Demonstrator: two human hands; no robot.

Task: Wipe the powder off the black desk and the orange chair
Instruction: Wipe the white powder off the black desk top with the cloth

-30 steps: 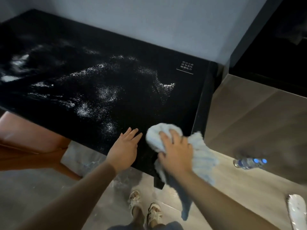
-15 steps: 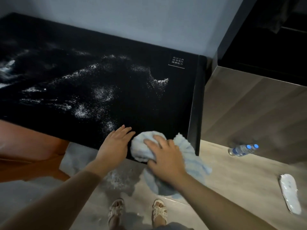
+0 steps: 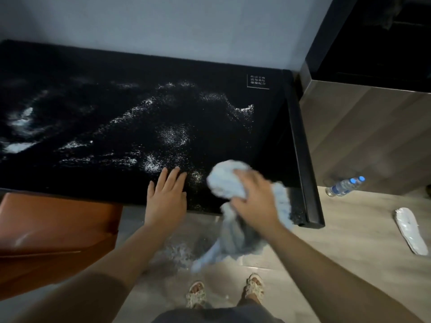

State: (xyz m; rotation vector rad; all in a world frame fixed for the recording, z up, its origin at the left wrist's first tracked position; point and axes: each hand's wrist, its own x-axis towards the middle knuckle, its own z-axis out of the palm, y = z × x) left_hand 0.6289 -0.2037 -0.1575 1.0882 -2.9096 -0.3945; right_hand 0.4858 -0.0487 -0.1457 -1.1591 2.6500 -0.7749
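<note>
Both hands at black desk (image 3: pixel 233 94) near edge, right hand (image 3: pixel 253 201) gripping cloth (image 3: pixel 224 180)

Black desk (image 3: pixel 233 127) — white-speckled; cloth (image 3: pixel 227 180) seemingly pale-blue.

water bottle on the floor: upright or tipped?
Tipped. The clear plastic water bottle with blue cap lies on its side on the wood floor.

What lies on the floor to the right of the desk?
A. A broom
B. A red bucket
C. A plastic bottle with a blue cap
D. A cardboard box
C: a clear bottle with a blue cap lies on its side on the wooden floor, right of the desk, while the right hand grips the cloth on the desk.
</note>
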